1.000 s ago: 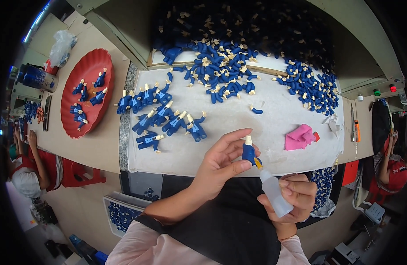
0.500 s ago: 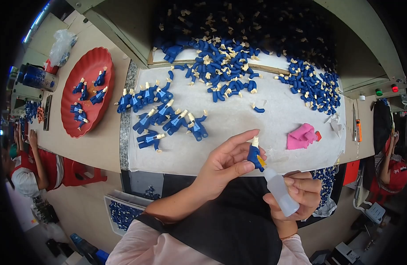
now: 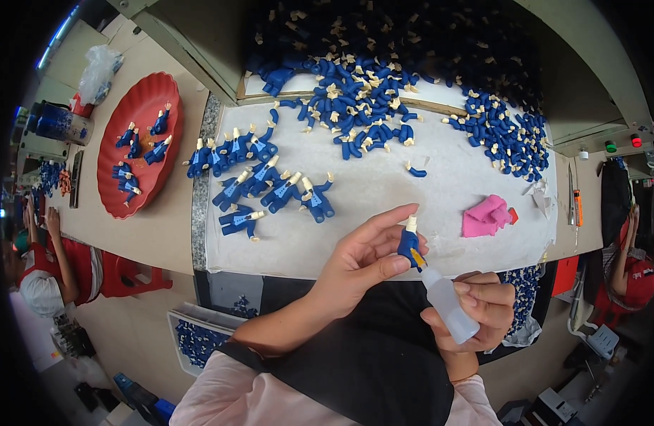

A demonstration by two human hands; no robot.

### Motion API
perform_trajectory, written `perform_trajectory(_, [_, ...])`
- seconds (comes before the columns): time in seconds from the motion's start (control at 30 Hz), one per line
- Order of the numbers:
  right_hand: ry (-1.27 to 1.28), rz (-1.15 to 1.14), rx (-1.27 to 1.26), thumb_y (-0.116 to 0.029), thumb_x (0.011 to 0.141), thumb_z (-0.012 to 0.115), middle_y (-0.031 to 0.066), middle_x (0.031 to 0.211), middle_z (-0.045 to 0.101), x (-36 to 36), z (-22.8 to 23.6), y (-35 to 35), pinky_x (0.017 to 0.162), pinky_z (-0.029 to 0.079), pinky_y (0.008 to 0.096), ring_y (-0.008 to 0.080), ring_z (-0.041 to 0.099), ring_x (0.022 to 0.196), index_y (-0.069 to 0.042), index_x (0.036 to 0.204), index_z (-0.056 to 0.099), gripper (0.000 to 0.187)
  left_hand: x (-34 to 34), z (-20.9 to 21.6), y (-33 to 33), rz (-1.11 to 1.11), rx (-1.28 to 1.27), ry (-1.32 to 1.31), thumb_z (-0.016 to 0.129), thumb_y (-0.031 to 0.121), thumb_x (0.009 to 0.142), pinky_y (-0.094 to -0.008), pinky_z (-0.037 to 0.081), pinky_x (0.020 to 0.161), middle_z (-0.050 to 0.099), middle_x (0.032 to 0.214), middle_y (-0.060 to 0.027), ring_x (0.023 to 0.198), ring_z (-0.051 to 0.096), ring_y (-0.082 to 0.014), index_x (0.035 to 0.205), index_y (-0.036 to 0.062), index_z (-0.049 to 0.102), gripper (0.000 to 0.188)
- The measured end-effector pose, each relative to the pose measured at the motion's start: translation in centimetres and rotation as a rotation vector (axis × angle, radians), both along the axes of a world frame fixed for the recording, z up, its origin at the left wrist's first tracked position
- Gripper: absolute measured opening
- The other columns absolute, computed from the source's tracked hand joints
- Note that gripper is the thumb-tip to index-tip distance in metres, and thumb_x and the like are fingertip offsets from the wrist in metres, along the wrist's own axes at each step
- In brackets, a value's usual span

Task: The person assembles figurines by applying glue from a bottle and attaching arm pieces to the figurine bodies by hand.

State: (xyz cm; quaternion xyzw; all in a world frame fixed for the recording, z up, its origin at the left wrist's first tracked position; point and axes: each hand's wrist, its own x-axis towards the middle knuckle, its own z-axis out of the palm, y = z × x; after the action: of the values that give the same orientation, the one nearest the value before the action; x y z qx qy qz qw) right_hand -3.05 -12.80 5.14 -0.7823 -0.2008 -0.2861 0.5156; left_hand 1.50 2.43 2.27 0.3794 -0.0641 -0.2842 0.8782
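Pinched in my left hand (image 3: 362, 259) is a small blue figurine body (image 3: 408, 243) with a cream neck peg pointing up. My right hand (image 3: 479, 309) grips a translucent white squeeze bottle (image 3: 451, 309), tilted so its tip meets the lower side of the body, where a yellowish patch shows. Several similar blue figurines (image 3: 281, 193) with cream necks lie on the white paper (image 3: 369, 213) to the left. A single loose blue arm (image 3: 416, 171) lies beyond my hands.
Heaps of blue arms (image 3: 362, 96) fill the far side. A crumpled pink cloth (image 3: 486, 217) lies right, near an orange-handled tool (image 3: 577, 209). At left stands a red scalloped tray (image 3: 108, 160) holding several figurines. A white bin (image 3: 181, 355) sits below the table edge. Other people (image 3: 43, 291) work at both sides.
The bottle has shifted slightly up and left, and its tip now meets the figurine body. My left hand keeps nearly the same place, the body turned a little.
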Motion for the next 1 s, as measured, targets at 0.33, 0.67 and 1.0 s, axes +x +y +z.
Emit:
perform_trajectory(0.33, [0.039, -0.024, 0.006, -0.011, 0.054, 0.08, 0.006, 0.084, 0.048, -0.39, 0.3, -0.07, 0.055, 0.046, 0.026, 0.0179, 0.053, 0.064, -0.008, 0.089, 0.05, 0.047, -0.14, -0.21, 0.0, 0.005, -0.005, -0.01, 0.051, -0.002, 0.08, -0.0243, 0.038, 0.085, 0.051, 0.104, -0.0078, 0.099, 0.049, -0.0144, 0.128, 0.0051, 0.03, 0.053])
perform_trajectory(0.67, [-0.001, -0.025, -0.029, -0.016, 0.058, 0.078, 0.0081, 0.08, 0.047, -0.11, 0.06, -0.01, 0.052, 0.045, 0.0251, 0.016, 0.049, 0.059, -0.004, 0.089, 0.048, 0.045, -0.06, -0.29, -0.02, 0.005, 0.002, -0.008, 0.051, -0.002, 0.079, -0.0241, 0.038, 0.085, 0.051, 0.104, -0.0074, 0.099, 0.048, -0.0138, 0.128, 0.0056, 0.031, 0.053])
perform_trajectory(1.0, [0.012, -0.016, -0.019, -0.014, 0.057, 0.078, 0.0086, 0.08, 0.047, -0.21, -0.11, -0.13, 0.053, 0.045, 0.0252, 0.016, 0.049, 0.058, -0.004, 0.089, 0.048, 0.045, -0.18, -0.23, -0.09, 0.06, 0.091, -0.01, 0.054, 0.006, 0.078, -0.0308, 0.038, 0.085, 0.052, 0.101, -0.0133, 0.096, 0.05, -0.0185, 0.127, 0.0075, 0.032, 0.053])
